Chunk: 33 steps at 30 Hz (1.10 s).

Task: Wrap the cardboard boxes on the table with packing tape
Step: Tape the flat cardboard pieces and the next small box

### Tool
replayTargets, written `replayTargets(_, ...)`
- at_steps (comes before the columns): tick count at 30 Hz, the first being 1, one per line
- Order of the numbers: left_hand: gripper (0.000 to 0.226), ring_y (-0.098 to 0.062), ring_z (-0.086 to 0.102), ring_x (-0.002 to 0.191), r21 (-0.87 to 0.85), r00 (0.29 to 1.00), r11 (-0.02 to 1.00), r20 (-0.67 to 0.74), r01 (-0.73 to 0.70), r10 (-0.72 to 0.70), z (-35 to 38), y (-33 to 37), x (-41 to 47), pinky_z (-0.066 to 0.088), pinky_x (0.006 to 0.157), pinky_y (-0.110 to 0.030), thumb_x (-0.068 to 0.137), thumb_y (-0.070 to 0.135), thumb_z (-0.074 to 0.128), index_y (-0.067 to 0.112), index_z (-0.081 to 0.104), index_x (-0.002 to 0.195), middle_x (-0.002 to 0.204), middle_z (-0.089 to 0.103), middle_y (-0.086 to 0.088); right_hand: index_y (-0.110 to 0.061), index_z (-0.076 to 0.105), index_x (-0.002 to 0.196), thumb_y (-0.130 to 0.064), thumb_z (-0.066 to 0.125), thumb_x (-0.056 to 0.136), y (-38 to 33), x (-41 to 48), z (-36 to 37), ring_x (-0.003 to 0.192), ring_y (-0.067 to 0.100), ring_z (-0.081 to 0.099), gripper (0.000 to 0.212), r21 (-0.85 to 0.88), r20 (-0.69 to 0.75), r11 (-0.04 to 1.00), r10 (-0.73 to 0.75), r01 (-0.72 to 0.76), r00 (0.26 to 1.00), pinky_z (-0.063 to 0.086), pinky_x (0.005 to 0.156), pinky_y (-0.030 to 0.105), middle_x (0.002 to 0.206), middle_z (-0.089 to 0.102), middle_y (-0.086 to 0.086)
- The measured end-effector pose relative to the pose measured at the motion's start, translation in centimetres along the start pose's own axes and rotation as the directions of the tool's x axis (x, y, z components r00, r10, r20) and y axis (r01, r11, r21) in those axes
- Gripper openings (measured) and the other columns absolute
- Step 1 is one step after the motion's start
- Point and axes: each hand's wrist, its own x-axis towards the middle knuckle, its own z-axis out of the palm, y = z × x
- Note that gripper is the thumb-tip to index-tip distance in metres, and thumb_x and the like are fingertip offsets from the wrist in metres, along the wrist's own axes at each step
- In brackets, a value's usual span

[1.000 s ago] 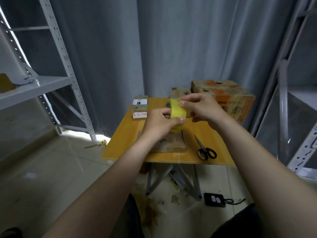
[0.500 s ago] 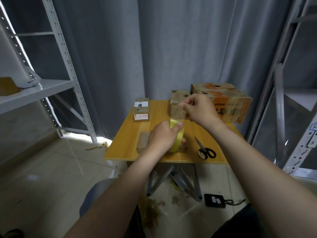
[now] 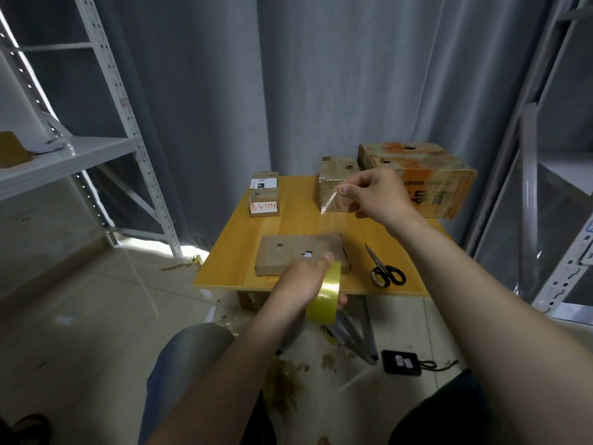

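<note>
The flat box (image 3: 288, 256) lies at the middle of the tabletop (image 3: 288, 203), close to the front edge, and two small holes show in its lid. The scissors (image 3: 385, 273) lie just to its right, blades pointing to the back, near the front right corner. A band of bare wood runs behind both.

The left hand (image 3: 300, 282) grips the yellow roll (image 3: 325, 297) with fingers curled through its core. It holds the roll just off the front edge, in front of the flat box. The right hand (image 3: 373, 194) is raised over the back right of the tabletop and pinches the free end of the clear strip (image 3: 330, 200) between thumb and fingers. The strip slants down toward the roll (it is so clear that only its upper part shows well).

Two small boxes (image 3: 264, 200) sit stacked at the back left edge. The top one has a white label with a black mark. The lower one has a white label with red handwritten digits I cannot read surely. A mid box (image 3: 333, 175) and a big box (image 3: 426, 175) stand at the back right corner. All are closed, so their contents are hidden. The big box carries orange print and dark characters, partly behind the right wrist.

Metal shelves (image 3: 64, 155) flank the table on both sides. A black device (image 3: 401, 362) lies on the floor beneath it.
</note>
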Motion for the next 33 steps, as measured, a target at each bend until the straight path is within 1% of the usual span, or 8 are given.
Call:
replayTargets(4, 0.069, -0.028, 0.063, 0.109, 0.197, 0.991, 0.975, -0.105, 0.104, -0.084, 0.7, -2.1, -0.1, 0.049, 0.093, -0.038, 0.103, 0.064, 0.041, 0.014, 0.045, 0.151, 0.124, 0.064, -0.009, -0.018, 0.078, 0.084, -0.021, 0.074, 0.096, 1.6, -0.1, 1.4, 0.059, -0.002, 0.068, 0.013, -0.003, 0.091, 0.999, 0.042, -0.042, 0.995, 0.047, 0.049, 0.011, 0.085, 0.072, -0.018)
replayTargets(7, 0.056, -0.02, 0.056, 0.105, 0.159, 0.999, 0.987, -0.049, 0.011, -0.003, 1.0, -2.9, -0.9, 0.046, 0.084, -0.038, 0.104, 0.061, 0.043, 0.03, 0.037, 0.151, 0.125, 0.057, 0.0, -0.015, 0.079, 0.086, -0.018, 0.075, 0.095, 3.4, 0.1, 2.7, 0.066, -0.004, 0.067, 0.011, 0.07, 0.113, 0.992, 0.099, -0.107, 0.989, 0.047, 0.052, 0.008, 0.087, 0.072, -0.017)
replayTargets(10, 0.05, -0.021, 0.053, 0.116, 0.206, 0.999, 0.978, 0.03, -0.022, 0.016, 0.6, -3.4, -0.8, 0.045, 0.094, -0.041, 0.106, 0.057, 0.042, 0.033, 0.043, 0.15, 0.14, 0.056, -0.001, -0.014, 0.08, 0.086, -0.019, 0.076, 0.095, 4.3, 0.5, 4.2, 0.079, -0.003, 0.065, 0.01, 0.098, 0.126, 0.985, 0.126, -0.139, 0.984, 0.053, 0.073, 0.018, 0.088, 0.074, -0.015)
replayTargets(19, 0.034, -0.024, 0.064, 0.109, 0.021, 0.993, 0.993, -0.032, 0.112, -0.112, -1.2, -4.3, 1.2, 0.052, 0.103, -0.05, 0.099, 0.055, 0.059, 0.029, 0.066, 0.119, 0.117, 0.066, -0.001, -0.008, 0.081, 0.085, -0.022, 0.076, 0.094, 6.2, 3.3, 7.8, 0.085, -0.004, 0.062, 0.017, 0.083, 0.142, 0.987, 0.128, -0.14, 0.982, 0.049, 0.101, 0.034, 0.092, 0.078, -0.001)
replayTargets(23, 0.031, -0.03, 0.068, 0.106, -0.065, 0.985, 0.983, -0.028, 0.169, -0.171, -2.1, -4.1, 1.9, 0.056, 0.099, -0.053, 0.093, 0.057, 0.066, 0.03, 0.072, 0.107, 0.114, 0.07, -0.003, -0.034, 0.074, 0.075, -0.036, 0.078, 0.092, 7.3, 4.8, 9.6, 0.132, 0.026, 0.049, 0.017, -0.061, 0.133, 0.984, 0.173, -0.166, 0.976, 0.034, 0.113, 0.042, 0.102, 0.071, -0.012)
replayTargets(26, 0.033, -0.028, 0.068, 0.104, -0.08, 0.983, 0.98, -0.018, 0.183, -0.185, -2.7, -4.3, 2.6, 0.057, 0.097, -0.053, 0.091, 0.059, 0.068, 0.03, 0.071, 0.105, 0.111, 0.07, -0.002, -0.039, 0.075, 0.082, -0.045, 0.076, 0.091, 8.2, 5.1, 10.8, 0.141, 0.033, 0.029, 0.011, -0.167, 0.106, 0.967, 0.209, -0.19, 0.972, 0.024, 0.113, 0.05, 0.11, 0.064, -0.009)
replayTargets(30, 0.032, -0.022, 0.072, 0.095, -0.088, 0.986, 0.983, 0.035, 0.163, -0.16, -3.1, -4.8, 3.1, 0.064, 0.083, -0.045, 0.087, 0.06, 0.073, 0.032, 0.07, 0.103, 0.105, 0.072, 0.001, -0.043, 0.069, 0.074, -0.052, 0.074, 0.09, 9.6, 4.9, 11.7, 0.14, 0.031, 0.027, 0.019, -0.248, 0.091, 0.947, 0.234, -0.205, 0.968, 0.022, 0.106, 0.05, 0.12, 0.064, -0.001)
replayTargets(33, 0.034, -0.022, 0.071, 0.096, -0.058, 0.984, 0.983, 0.034, 0.174, -0.173, -3.1, -5.0, 3.5, 0.063, 0.085, -0.046, 0.085, 0.061, 0.074, 0.034, 0.068, 0.103, 0.106, 0.071, 0.002, -0.046, 0.065, 0.069, -0.056, 0.073, 0.089, 10.2, 4.4, 12.2, 0.133, 0.03, 0.031, 0.023, -0.279, 0.068, 0.94, 0.223, -0.196, 0.973, 0.021, 0.094, 0.046, 0.105, 0.062, -0.011)
